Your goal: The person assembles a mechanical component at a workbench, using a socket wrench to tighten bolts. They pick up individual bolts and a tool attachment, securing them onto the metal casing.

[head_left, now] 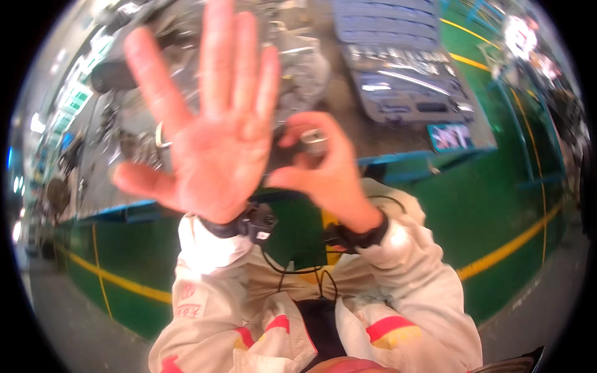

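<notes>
My left hand [221, 149] is raised close to the camera, palm toward me, fingers spread wide and nothing in it. Beside it on the right, my right hand [336, 168] is curled, its thumb and fingers bent toward the left hand. Within that curl sits a short silver metal cylinder [314, 142] with a bright rim; blur leaves its exact kind unclear. Each wrist wears a dark band, and the left one carries a small black device [260, 222]. Both hands are above the near edge of the workbench.
On the workbench [348, 140], an open blue tool case [398, 93] holds several silver tools. A small teal-edged card or screen [449, 137] lies near its corner. Metal parts and clear plastic bags [305, 68] crowd the left and middle. Black cables [292, 271] hang between my forearms.
</notes>
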`<state>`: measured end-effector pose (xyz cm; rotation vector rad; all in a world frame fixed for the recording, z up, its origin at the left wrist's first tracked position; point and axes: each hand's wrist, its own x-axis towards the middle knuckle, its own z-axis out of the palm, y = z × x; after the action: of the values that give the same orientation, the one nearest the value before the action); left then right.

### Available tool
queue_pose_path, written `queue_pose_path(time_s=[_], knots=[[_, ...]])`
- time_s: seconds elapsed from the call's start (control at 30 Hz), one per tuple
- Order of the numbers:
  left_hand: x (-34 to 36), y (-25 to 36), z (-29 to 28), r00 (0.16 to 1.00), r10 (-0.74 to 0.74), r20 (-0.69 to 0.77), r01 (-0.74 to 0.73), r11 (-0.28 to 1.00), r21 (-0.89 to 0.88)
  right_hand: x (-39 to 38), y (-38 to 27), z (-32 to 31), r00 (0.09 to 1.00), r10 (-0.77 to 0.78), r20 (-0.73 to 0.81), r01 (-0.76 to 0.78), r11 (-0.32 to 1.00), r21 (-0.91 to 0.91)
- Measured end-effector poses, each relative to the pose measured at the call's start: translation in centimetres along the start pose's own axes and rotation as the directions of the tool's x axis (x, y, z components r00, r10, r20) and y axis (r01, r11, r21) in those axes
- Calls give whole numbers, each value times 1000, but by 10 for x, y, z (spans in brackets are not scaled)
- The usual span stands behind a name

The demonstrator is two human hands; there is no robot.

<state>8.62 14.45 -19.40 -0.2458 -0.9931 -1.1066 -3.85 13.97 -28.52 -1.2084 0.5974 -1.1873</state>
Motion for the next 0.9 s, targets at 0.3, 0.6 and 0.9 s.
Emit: queue_pose_path(time_s=[0.3,0.6,0.9], knots=[[-9,-13,-28,966,-147,211,172,979,-107,23,-7,8,994,-108,-23,110,977,181],[-14,-31,-4,972,-232,-23,230,970,-77,27,-6,-11,981,-172,-86,182,976,121],[-24,-45,-3,976,-197,-97,189,978,-84,22,1,-24,987,-125,-96,135,985,110]])
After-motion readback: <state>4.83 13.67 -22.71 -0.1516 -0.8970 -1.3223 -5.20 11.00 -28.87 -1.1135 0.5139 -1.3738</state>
